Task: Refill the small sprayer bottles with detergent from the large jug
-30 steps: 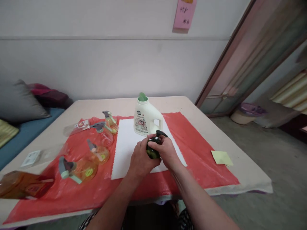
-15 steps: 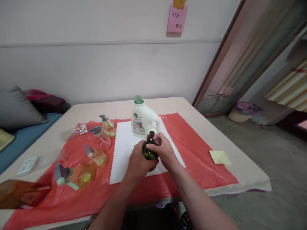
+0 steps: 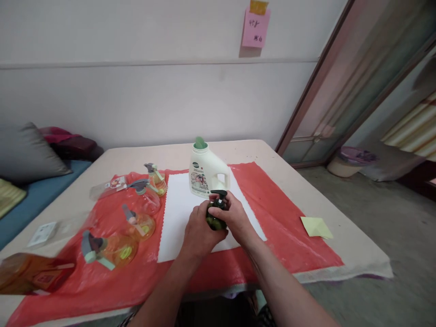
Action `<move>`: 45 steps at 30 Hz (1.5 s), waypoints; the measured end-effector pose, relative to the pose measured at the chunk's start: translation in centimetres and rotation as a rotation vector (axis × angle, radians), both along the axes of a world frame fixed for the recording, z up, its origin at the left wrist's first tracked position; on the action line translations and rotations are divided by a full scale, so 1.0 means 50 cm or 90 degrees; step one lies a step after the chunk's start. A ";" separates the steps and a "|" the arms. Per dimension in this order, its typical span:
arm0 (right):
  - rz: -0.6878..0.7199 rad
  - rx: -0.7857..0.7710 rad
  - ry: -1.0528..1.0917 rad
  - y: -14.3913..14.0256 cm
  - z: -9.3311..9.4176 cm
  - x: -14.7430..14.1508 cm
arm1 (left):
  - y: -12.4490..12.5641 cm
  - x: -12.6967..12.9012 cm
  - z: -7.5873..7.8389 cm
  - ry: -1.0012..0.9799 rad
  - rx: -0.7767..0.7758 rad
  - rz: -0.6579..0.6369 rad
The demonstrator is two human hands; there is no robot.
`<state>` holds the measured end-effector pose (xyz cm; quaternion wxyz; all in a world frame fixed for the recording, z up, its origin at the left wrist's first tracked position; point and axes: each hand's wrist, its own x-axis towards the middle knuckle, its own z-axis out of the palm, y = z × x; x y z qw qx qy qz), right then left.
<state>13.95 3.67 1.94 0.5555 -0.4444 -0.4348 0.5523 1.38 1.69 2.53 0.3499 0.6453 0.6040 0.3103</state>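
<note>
A small dark green pump bottle stands over the white sheet in the middle of the table. My left hand wraps its body from the left. My right hand holds the black pump head and neck from the right. Just behind the bottle stands a white detergent jug with a green cap.
Several orange-tinted spray bottles lie on the red plastic sheet to the left. An orange box sits at the near left corner. A yellow note lies to the right. A couch with cushions is at the left.
The pump head has turned between my hands, its spout pointing a different way in each frame. Both hands stay on the bottle at about the same spot.
</note>
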 end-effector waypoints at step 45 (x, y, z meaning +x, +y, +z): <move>-0.103 0.009 -0.158 0.023 -0.019 0.057 | 0.015 0.009 -0.031 -0.065 -0.011 -0.004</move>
